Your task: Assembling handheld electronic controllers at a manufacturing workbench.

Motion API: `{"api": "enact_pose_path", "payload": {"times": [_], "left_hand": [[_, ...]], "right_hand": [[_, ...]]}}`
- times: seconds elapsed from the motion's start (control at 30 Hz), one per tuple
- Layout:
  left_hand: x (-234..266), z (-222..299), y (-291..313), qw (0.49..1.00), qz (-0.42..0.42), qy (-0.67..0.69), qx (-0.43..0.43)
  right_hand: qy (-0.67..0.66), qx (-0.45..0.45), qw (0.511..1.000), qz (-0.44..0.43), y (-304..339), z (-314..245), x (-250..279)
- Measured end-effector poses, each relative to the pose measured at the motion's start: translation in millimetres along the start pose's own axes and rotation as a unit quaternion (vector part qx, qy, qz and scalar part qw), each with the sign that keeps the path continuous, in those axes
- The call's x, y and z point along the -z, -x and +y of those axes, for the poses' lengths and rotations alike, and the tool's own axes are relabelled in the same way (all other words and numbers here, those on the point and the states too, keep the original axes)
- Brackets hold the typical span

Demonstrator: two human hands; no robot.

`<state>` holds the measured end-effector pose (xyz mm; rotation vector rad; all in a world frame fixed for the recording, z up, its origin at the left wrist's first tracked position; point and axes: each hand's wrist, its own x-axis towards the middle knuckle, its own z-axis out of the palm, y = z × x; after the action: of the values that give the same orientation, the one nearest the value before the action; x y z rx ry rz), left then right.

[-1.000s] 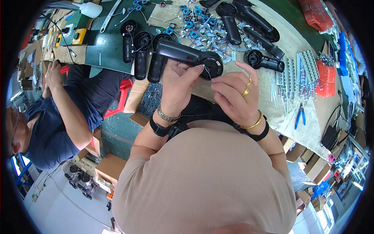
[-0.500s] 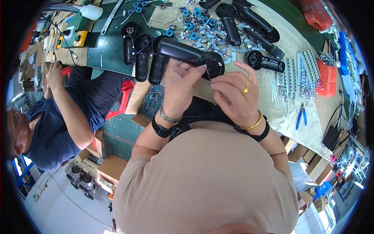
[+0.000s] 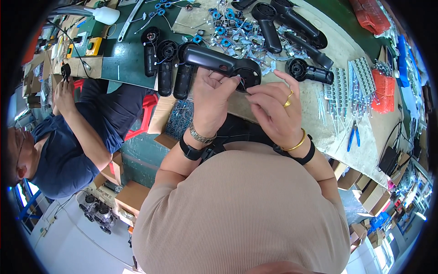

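Observation:
A black plastic housing (image 3: 211, 58), with a long handle and a round open end, lies slantwise above the bench edge in front of me. My left hand (image 3: 211, 97) is closed on it from below, thumb tip at the rim of the round end. Thin wires (image 3: 242, 85) come out of that opening beside my left thumb. At the opening's right side my right hand (image 3: 279, 106) pinches thumb and forefinger together, seemingly on a thin wire; the fingertips partly hide it. The little finger of that hand sticks out.
Several black housings (image 3: 165, 68) stand left of my hands, others (image 3: 267, 28) lie beyond. Wired parts with blue rings (image 3: 228, 27) are heaped at the back. Right are white component strips (image 3: 338, 84) and blue-handled pliers (image 3: 353, 137). A co-worker (image 3: 68, 137) sits at left.
The black housing has shifted very slightly left, with both hands staying close to its round end. At left, the co-worker's hands now hold up a small dark part.

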<state>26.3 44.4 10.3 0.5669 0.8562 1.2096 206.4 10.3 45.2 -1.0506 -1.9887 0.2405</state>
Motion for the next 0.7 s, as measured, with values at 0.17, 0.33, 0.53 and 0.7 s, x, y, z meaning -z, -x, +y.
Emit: {"api": "enact_pose_path", "payload": {"times": [0.17, 0.33, 0.53, 0.7], "left_hand": [[-4.2, 2.9, 1.3, 1.000, -0.010, -0.010, 0.010], [-4.1, 2.9, 1.8, 1.000, -0.009, -0.006, 0.007], [-4.7, 2.4, 2.3, 1.000, -0.010, -0.008, 0.006], [-5.4, 1.1, 1.5, 1.000, -0.011, -0.011, 0.000]], "right_hand": [[0.011, -0.011, 1.000, 0.022, 2.9, 4.7, -1.4], [0.013, -0.021, 0.999, 0.036, 2.0, 5.1, -1.8], [0.009, -0.031, 0.998, 0.055, 1.5, 2.6, -3.7], [0.009, -0.033, 0.998, 0.057, -0.2, 1.8, -5.0]]}}
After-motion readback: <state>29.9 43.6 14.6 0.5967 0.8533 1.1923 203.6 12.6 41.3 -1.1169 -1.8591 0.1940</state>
